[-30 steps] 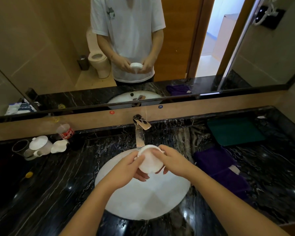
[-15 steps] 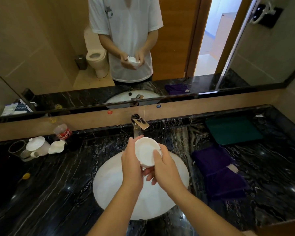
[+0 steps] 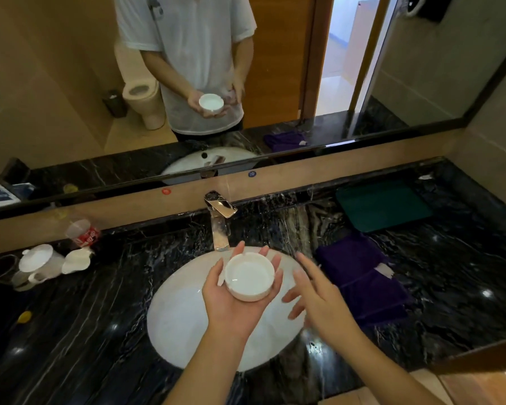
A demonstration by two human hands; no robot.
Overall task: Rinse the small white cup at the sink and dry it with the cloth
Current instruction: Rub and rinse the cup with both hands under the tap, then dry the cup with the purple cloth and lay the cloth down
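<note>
The small white cup (image 3: pixel 249 276) is round and shallow, mouth up, resting in the palm of my left hand (image 3: pixel 235 302) above the white oval sink (image 3: pixel 181 323). My right hand (image 3: pixel 319 296) hovers just right of the cup with fingers spread, holding nothing and not touching it. The chrome tap (image 3: pixel 219 220) stands behind the sink; no water stream is visible. A folded purple cloth (image 3: pixel 362 276) lies on the black marble counter (image 3: pixel 70 331) right of the sink.
A green mat (image 3: pixel 383 204) lies at the back right. At the left stand a white lidded teacup (image 3: pixel 40 263), a white saucer-like piece (image 3: pixel 76 260), a cola bottle (image 3: pixel 84 233) and a yellow cap (image 3: pixel 25 316). A wide mirror runs along the back wall.
My right hand has let go of the cup and moved right, fingers spread. The cup has turned mouth up and now lies flat in my left palm.
</note>
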